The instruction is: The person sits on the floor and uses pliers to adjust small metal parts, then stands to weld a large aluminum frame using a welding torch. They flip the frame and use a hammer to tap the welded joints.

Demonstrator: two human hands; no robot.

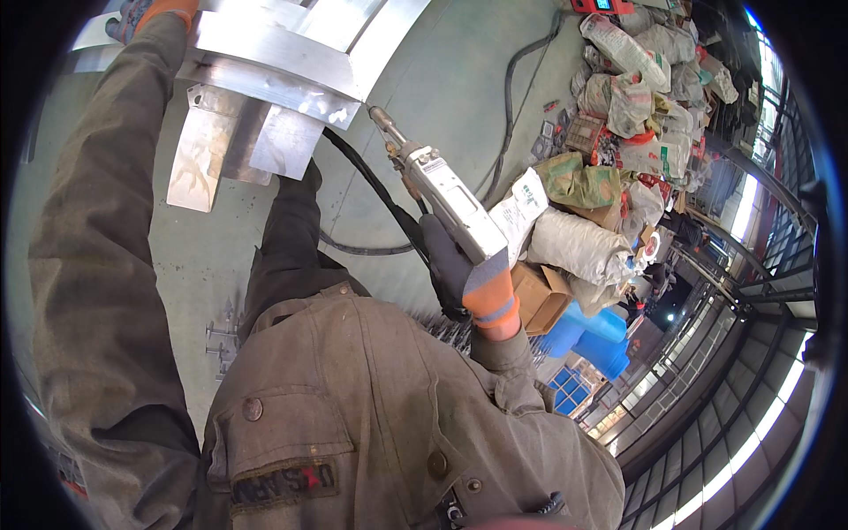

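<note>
My right hand (459, 274), in a dark and orange glove, is closed round a silver handheld welding gun (455, 203). The gun's narrow nozzle points up and left, its tip close to the right corner of a shiny metal frame (274, 84). At the upper left my left hand (150, 16), gloved the same way, is on the frame with its fingers bent at the edge; the picture's rim cuts part of it off. Below the frame's near edge hang bent sheet-metal pieces (199, 155). A black cable (375, 181) runs beside the gun.
To the right lies a heap of filled sacks (579, 243) and bags, with an open cardboard box (539, 296) and blue containers (601, 340) nearby. A dark hose (510, 106) curves over the green floor (442, 79). Metal fittings (223, 340) sit at the left.
</note>
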